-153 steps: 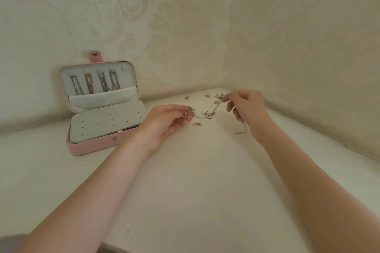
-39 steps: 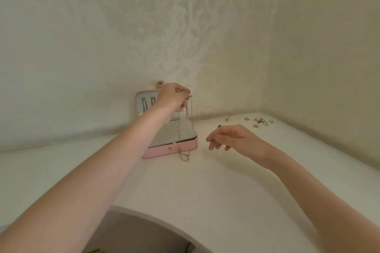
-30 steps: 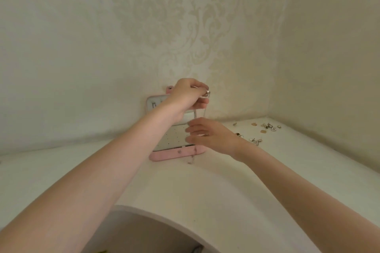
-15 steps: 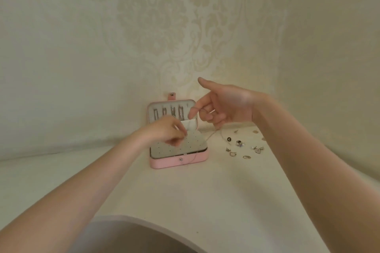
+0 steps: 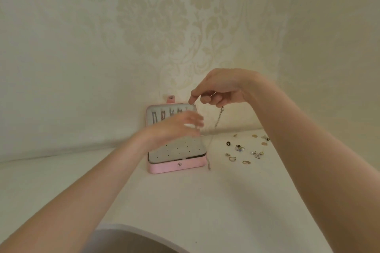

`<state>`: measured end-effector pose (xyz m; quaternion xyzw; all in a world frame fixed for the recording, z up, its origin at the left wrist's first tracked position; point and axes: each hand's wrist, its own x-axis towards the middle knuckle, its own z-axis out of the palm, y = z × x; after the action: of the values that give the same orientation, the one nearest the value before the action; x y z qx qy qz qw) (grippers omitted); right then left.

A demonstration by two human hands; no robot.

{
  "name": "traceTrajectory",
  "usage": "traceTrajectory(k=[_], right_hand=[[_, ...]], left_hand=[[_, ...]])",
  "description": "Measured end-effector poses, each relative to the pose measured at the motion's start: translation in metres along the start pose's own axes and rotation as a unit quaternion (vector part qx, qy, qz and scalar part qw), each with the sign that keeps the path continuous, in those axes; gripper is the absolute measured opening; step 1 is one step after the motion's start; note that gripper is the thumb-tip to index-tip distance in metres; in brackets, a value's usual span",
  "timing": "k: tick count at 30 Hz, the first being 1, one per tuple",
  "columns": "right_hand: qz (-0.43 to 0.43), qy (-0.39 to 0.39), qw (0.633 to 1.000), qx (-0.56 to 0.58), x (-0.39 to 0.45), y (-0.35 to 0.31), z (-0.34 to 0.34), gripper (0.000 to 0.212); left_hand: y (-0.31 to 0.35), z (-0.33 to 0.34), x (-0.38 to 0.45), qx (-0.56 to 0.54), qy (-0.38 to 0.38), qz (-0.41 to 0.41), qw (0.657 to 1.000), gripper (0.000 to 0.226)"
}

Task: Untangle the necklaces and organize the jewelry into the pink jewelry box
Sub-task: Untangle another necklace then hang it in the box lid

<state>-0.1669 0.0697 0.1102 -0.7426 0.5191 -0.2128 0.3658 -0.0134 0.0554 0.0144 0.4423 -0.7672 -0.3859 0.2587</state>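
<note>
A pink jewelry box (image 5: 177, 167) is seen open on the white desk (image 5: 205, 201), set against the patterned wall (image 5: 144, 26), with its lid (image 5: 151, 110) stood upright and its dotted grey insert (image 5: 176, 150) laid flat. Several metal pieces (image 5: 158, 117) are hung in a row inside the lid. The right hand (image 5: 221, 88) is held above the box, at about one o'clock from it, with the fingers (image 5: 194, 96) curled and a thin necklace (image 5: 218, 119) pinched between them. The chain is seen hanging down from that hand, past the right side of the box, to an end lying on the desk just beside the box's front right corner. The left hand (image 5: 176, 127) is held over the insert, in front of the lid; it is blurred, and whether its fingers are closed on anything cannot be told. A scatter of small rings and earrings (image 5: 244, 152) is laid on the desk at three o'clock from the box, apart from it. Both bare forearms are stretched in from the near edge of the desk.
</note>
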Motion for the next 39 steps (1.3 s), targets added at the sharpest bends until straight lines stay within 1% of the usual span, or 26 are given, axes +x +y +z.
traceTrajectory(k=[1, 2, 3, 4, 5, 6, 7, 8, 11, 14, 16, 17, 19, 20, 22, 24, 27, 31, 34, 35, 37, 39], right_hand=[[0.0, -0.006, 1.0, -0.007, 0.001, 0.001, 0.002, 0.019], [-0.002, -0.01, 1.0, -0.011, 0.003, 0.002, 0.003, 0.021], [-0.003, -0.011, 1.0, -0.015, 0.004, 0.003, 0.004, 0.023], [0.0, -0.011, 1.0, -0.018, 0.005, 0.004, 0.004, 0.023], [0.005, -0.009, 1.0, -0.022, 0.005, 0.005, 0.003, 0.021], [0.011, -0.009, 0.999, -0.028, 0.005, 0.007, 0.001, 0.021], [0.018, -0.01, 0.999, -0.035, 0.005, 0.009, -0.001, 0.022], [0.024, -0.014, 0.999, -0.039, 0.005, 0.011, -0.003, 0.024], [0.035, -0.015, 0.999, -0.005, 0.006, 0.019, -0.007, 0.033], [0.026, 0.02, 0.997, 0.066, 0.013, 0.027, -0.007, 0.041], [0.024, 0.027, 0.995, 0.093, 0.015, 0.032, -0.008, 0.043], [0.02, 0.022, 0.996, 0.085, 0.016, 0.033, -0.008, 0.041], [0.0, 0.026, 0.999, 0.03, 0.017, 0.034, -0.008, 0.026], [-0.015, 0.046, 0.999, -0.006, 0.018, 0.033, -0.009, 0.018], [-0.049, 0.119, 0.99, -0.051, 0.022, 0.031, -0.01, 0.012], [-0.082, 0.171, 0.982, -0.022, 0.027, 0.026, -0.012, 0.011], [-0.113, 0.177, 0.975, 0.071, 0.035, 0.012, -0.013, 0.011], [-0.125, 0.226, 0.962, 0.091, 0.051, -0.003, -0.019, 0.011], [-0.136, 0.232, 0.958, 0.096, 0.061, -0.015, -0.025, 0.013], [-0.14, 0.228, 0.959, 0.096, 0.064, -0.019, -0.026, 0.013], [-0.148, 0.226, 0.957, 0.102, 0.072, -0.025, -0.027, 0.012], [-0.152, 0.228, 0.954, 0.119, 0.08, -0.028, -0.029, 0.012]], left_hand=[[0.008, -0.003, -0.001, -0.117, 0.017, 0.03, 0.992, 0.034], [0.014, -0.005, -0.002, -0.204, 0.033, 0.058, 0.977, 0.031], [0.018, -0.006, -0.001, -0.251, 0.043, 0.074, 0.964, 0.025], [0.021, -0.005, -0.001, -0.258, 0.057, 0.079, 0.961, 0.017], [0.024, -0.004, 0.0, -0.224, 0.078, 0.072, 0.969, 0.008], [0.026, -0.004, -0.002, -0.171, 0.104, 0.062, 0.978, 0.005], [0.024, -0.005, -0.001, -0.121, 0.13, 0.057, 0.983, 0.012], [0.022, -0.007, -0.001, -0.093, 0.149, 0.053, 0.983, 0.017], [0.015, -0.012, 0.0, -0.084, 0.197, 0.046, 0.976, 0.019], [0.007, -0.017, 0.001, -0.082, 0.227, 0.025, 0.97, 0.023], [0.004, -0.021, 0.002, -0.096, 0.231, 0.015, 0.968, 0.025], [0.004, -0.022, 0.002, -0.102, 0.232, 0.014, 0.967, 0.024], [0.006, -0.025, 0.0, -0.108, 0.228, 0.019, 0.968, 0.023], [0.007, -0.027, -0.001, -0.11, 0.225, 0.022, 0.968, 0.024], [0.007, -0.031, 0.0, -0.128, 0.221, 0.027, 0.966, 0.024], [0.005, -0.036, 0.003, -0.15, 0.22, 0.033, 0.963, 0.024], [0.005, -0.042, 0.012, -0.155, 0.223, 0.051, 0.961, 0.023], [0.008, -0.049, 0.025, -0.101, 0.219, 0.065, 0.968, 0.019], [0.011, -0.053, 0.035, -0.068, 0.211, 0.069, 0.973, 0.011], [0.011, -0.054, 0.038, -0.065, 0.201, 0.066, 0.975, 0.01], [0.009, -0.055, 0.043, -0.056, 0.163, 0.055, 0.984, 0.017], [0.006, -0.054, 0.048, -0.028, 0.123, 0.041, 0.991, 0.016]])
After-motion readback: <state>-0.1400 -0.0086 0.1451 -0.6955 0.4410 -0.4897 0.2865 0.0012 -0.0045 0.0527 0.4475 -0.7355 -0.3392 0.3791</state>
